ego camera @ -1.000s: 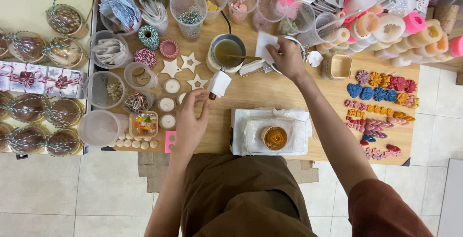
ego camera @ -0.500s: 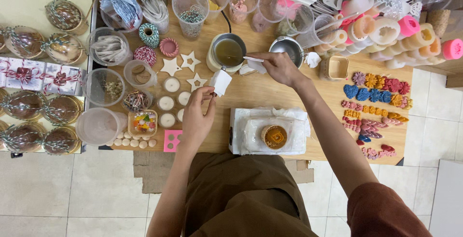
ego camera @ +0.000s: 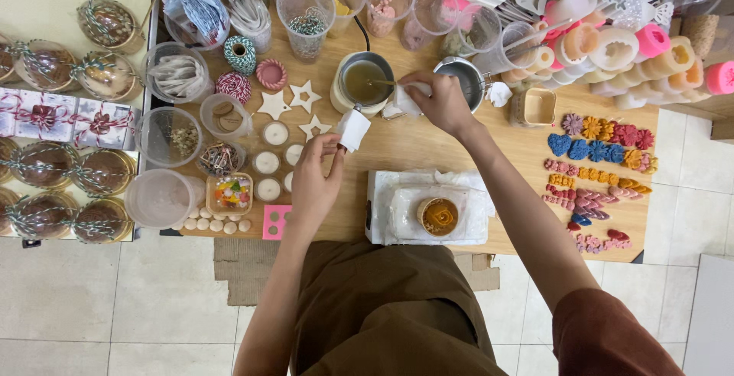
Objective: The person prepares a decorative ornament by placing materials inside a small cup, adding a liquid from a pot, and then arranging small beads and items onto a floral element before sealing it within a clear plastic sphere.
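Near the middle of the wooden table (ego camera: 489, 154), pinched between left hand (ego camera: 317, 181) thumb and fingers by its bottom corner: small white paper piece (ego camera: 354, 129), just left of the metal pot (ego camera: 363, 83) of yellow-brown liquid. Looks light, thin and bendy, easy to crush, so best held softly at the edge. Over by the pot's right rim, right hand (ego camera: 436, 100) fingers closed around crumpled white tissue (ego camera: 401, 100). Probably soft and squashy

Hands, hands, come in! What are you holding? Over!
Left hand pinching white paper piece. Right hand gripping white tissue beside melting pot. Nothing in between.
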